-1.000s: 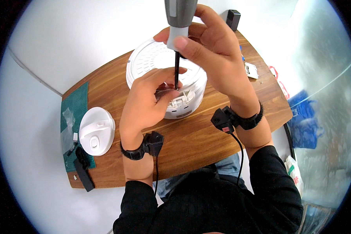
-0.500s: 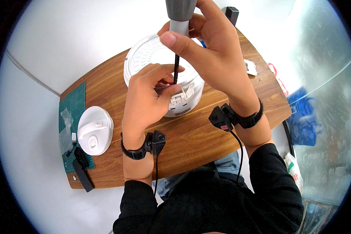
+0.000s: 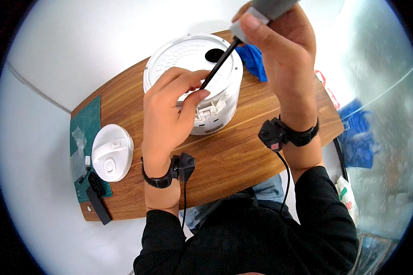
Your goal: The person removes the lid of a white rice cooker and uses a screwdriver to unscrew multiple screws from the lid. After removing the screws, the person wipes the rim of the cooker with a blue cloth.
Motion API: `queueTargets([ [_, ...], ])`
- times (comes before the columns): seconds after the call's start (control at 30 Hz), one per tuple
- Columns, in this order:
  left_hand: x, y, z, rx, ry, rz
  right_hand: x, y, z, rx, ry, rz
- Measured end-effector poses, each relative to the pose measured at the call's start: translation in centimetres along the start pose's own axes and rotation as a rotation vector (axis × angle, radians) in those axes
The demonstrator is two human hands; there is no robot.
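My right hand (image 3: pixel 287 55) is closed round the grey handle of a screwdriver (image 3: pixel 225 57), raised at the upper right. Its black shaft slants down to the left over a round white appliance (image 3: pixel 234 98). At the tip, the thumb and fingers of my left hand (image 3: pixel 167 107) are drawn together; anything small pinched there is hidden. The appliance has a ribbed, vented top face with a dark round opening, and a hinge-like bracket (image 3: pixel 210 110) on its near side. My left hand is over the near left of that face.
To the left lies a white oval lid (image 3: pixel 123 158) with a handle. A green cutting mat (image 3: pixel 92 121) holds a clear plastic bag (image 3: pixel 79 137), and a black strap-like piece (image 3: pixel 97 204) is by the wooden table's (image 3: pixel 142 201) edge. Some blue cloth or plastic (image 3: pixel 254 62) sits behind the appliance.
My right hand has moved right and tilted the screwdriver from upright to slanting. The tip has lifted off the bracket area, and my left fingers have shifted slightly up and left with it.
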State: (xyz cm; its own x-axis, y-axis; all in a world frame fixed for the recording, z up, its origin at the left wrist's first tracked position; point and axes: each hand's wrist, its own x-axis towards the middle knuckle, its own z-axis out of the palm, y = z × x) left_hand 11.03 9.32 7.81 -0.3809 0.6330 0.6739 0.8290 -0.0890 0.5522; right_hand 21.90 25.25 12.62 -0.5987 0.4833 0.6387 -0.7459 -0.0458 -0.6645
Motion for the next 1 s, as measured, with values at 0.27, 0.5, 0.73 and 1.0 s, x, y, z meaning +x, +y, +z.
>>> queueTargets([
  [0.27, -1.4, 2.8, 1.8, -0.018, -0.063, 0.028, -3.7, -1.8, -4.8, -0.273, 0.139, -0.053],
  [0.5, -2.5, 4.9, 7.8, -0.187, -0.319, -0.124, -8.1, -4.0, -12.1, -0.439, 0.342, -0.118],
  [0.73, -0.6, 0.7, 19.7, -0.083, -0.572, -0.03, -12.1, -5.5, -18.8, -0.528, 0.601, -0.061],
  [1.0, 0.9, -2.6, 29.2, 0.072, -0.688, 0.075, -13.3, -5.5, -22.0, -0.498, 0.742, -0.021],
])
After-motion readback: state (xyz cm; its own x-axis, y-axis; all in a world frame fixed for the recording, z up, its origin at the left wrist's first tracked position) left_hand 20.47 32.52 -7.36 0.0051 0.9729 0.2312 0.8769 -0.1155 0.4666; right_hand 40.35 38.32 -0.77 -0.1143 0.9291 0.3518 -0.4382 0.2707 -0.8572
